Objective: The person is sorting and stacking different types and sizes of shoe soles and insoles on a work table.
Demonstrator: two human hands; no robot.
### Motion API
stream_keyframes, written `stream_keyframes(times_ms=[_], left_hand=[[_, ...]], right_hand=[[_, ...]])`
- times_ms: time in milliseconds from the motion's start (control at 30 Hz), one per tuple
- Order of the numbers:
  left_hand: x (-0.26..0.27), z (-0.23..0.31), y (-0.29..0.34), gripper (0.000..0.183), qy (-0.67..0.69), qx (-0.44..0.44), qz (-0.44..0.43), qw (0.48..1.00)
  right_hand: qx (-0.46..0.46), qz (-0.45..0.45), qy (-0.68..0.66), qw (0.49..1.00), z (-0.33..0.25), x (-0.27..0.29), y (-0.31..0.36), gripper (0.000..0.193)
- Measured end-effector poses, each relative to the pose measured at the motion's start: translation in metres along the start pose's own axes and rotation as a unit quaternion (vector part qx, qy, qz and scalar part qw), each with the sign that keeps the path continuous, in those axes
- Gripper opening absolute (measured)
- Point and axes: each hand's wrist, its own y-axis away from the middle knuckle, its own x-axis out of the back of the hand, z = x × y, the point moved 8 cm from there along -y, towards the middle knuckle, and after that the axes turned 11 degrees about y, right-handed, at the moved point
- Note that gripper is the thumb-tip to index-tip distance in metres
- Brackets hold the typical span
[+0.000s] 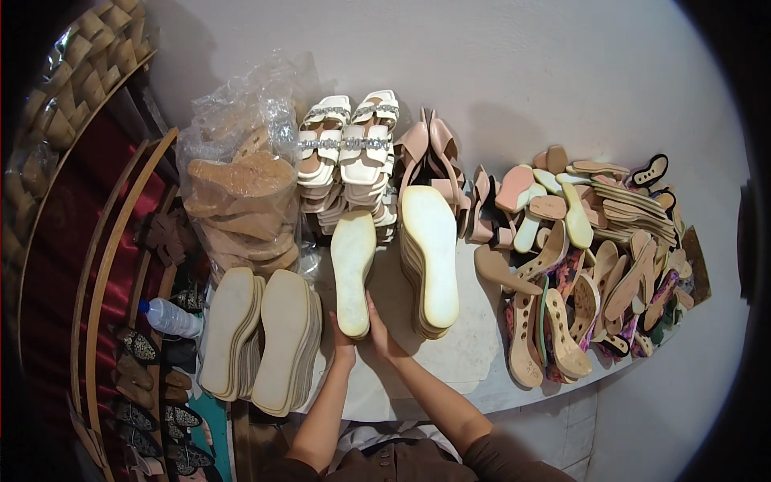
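Between my two hands is a small stack of cream insoles, its rounded heel end toward me. My left hand presses against the left side of the heel, and my right hand against the right, fingers pointing away from me. The stack hides part of the fingers. Just right of it stands a taller stack of similar cream insoles. To the left, two piles of paler beige insoles lie side by side, toes away from me.
Behind are a clear plastic bag of tan soles, stacked white sandals and pink heeled shoes. Loose soles and shoe parts crowd the table's right. A water bottle and dark shoes sit on the left beside wooden rails.
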Motion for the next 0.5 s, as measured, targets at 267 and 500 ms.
stream_keyframes(times_ms=[267, 500], left_hand=[[0.001, 0.002, 0.030, 0.065, 0.007, -0.040, -0.001, 0.999], [0.010, 0.002, 0.041, 0.069, 0.018, -0.009, 0.013, 1.000]], right_hand=[[-0.013, -0.005, 0.011, 1.000, 0.010, -0.007, 0.022, 0.059], [-0.004, -0.032, -0.011, 0.999, 0.008, -0.020, 0.035, 0.060]])
